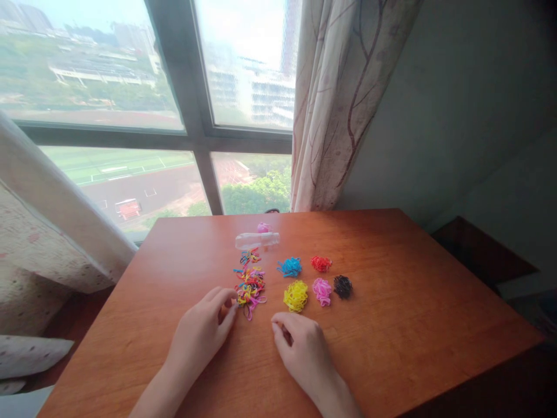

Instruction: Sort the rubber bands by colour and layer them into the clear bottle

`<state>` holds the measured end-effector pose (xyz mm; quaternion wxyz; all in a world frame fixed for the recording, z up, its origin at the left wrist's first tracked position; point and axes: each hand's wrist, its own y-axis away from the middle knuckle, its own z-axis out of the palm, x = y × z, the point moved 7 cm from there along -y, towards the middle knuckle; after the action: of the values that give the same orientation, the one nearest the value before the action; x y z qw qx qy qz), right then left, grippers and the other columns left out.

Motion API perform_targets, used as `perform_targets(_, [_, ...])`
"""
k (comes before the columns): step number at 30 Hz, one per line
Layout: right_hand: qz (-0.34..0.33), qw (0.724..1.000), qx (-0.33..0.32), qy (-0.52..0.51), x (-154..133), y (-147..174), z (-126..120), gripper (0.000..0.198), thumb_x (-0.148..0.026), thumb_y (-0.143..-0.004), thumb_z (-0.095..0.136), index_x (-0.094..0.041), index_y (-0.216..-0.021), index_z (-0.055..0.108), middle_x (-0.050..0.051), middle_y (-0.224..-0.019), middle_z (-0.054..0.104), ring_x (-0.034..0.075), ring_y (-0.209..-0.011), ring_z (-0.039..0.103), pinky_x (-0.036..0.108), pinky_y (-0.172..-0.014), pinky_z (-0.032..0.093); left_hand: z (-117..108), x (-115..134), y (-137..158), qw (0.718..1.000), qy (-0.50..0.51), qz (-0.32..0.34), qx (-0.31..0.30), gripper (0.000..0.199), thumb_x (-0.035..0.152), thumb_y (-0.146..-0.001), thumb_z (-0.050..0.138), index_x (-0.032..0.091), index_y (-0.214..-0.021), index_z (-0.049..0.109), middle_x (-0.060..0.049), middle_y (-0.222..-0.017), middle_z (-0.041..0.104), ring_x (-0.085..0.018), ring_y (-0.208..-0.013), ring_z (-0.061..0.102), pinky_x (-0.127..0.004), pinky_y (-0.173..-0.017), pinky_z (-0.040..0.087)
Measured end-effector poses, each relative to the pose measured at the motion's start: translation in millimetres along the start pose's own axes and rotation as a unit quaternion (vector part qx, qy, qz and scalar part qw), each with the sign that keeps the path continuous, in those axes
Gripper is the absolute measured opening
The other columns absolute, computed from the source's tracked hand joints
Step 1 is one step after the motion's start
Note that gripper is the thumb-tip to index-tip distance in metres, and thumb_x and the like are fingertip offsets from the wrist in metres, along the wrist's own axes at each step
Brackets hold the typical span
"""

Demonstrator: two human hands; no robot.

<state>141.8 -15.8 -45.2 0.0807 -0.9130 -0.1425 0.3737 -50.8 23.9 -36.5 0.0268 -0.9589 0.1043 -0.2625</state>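
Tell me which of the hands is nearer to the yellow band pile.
Right. The right hand is just on the near side of the yellow band pile; the left hand is farther to its left, at the edge of the mixed-colour pile.

Single view from the wearer's head, above the near side of the table (391,331), facing forward and down toward the window (198,139). The left hand (206,319) and right hand (304,342) lie close, their forearms (163,380) entering at the lower border; the window stands beyond the table.
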Motion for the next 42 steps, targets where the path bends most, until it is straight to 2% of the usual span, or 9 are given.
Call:
perform_targets(8, [-0.004, 1.0, -0.005, -0.003, 0.0, 3.7, 2.6, 0.017, -0.013, -0.087, 0.051, -0.022, -0.085, 0.066, -0.002, -0.071, 0.066, 0.013, -0.063, 0.06, 0.023, -0.061, 0.036, 4.9, 2.6, -0.8, 0.999, -0.036, 0.013, -0.003, 0.022, 0.028, -0.092, 0.044, 0.027, -0.096, 0.066, 0.001, -0.091, 0.069, -0.014, -0.07, 0.067, -0.023, -0.061, 0.047])
perform_targets(13, [-0.004, 1.0, -0.002, 0.001, -1.2, 2.0, 1.7, 0.017, -0.013, -0.087, 0.051, -0.022, -0.084, 0.065, -0.002, -0.07, 0.065, 0.013, -0.062, 0.059, 0.023, -0.06, 0.035, 6.5, 4.9, -0.4, 0.999, -0.027, 0.021, 0.003, 0.021, 0.029, -0.091, 0.047, 0.027, -0.101, 0.066, 0.001, -0.091, 0.069, -0.015, -0.073, 0.068, -0.023, -0.064, 0.048])
perform_targets(27, [-0.005, 1.0, -0.006, 0.006, -0.9, 2.9, 2.3, 0.017, -0.013, -0.087, 0.051, -0.022, -0.082, 0.064, -0.002, -0.07, 0.065, 0.013, -0.064, 0.06, 0.023, -0.06, 0.037, 5.7, 8.1, 0.5, 0.999, 0.018, 0.033, -0.002, 0.019, 0.032, -0.091, 0.048, 0.023, -0.088, 0.065, 0.001, -0.078, 0.065, -0.013, -0.063, 0.059, -0.022, -0.061, 0.045])
perform_targets(36, [-0.013, 1.0, -0.001, 0.012, -2.6, 2.7, 0.8, 0.017, -0.012, -0.087, 0.051, -0.022, -0.081, 0.063, -0.002, -0.071, 0.066, 0.013, -0.064, 0.06, 0.022, -0.06, 0.036, 8.4, 9.2, 0.0, 1.0, 0.003, 0.022, -0.013, 0.019, 0.034, -0.091, 0.049, 0.024, -0.089, 0.065, 0.001, -0.083, 0.066, -0.013, -0.065, 0.061, -0.022, -0.061, 0.045])
perform_targets(42, [-0.006, 1.0, -0.008, 0.009, -0.8, 3.0, 2.3, 0.016, -0.012, -0.087, 0.05, -0.022, -0.081, 0.063, -0.001, -0.072, 0.066, 0.013, -0.065, 0.06, 0.023, -0.061, 0.035, 8.4, 7.1, -0.5, 1.0, 0.003, 0.025, 0.001, 0.017, 0.03, -0.091, 0.048, 0.025, -0.089, 0.064, 0.002, -0.081, 0.065, -0.013, -0.066, 0.061, -0.022, -0.062, 0.045])
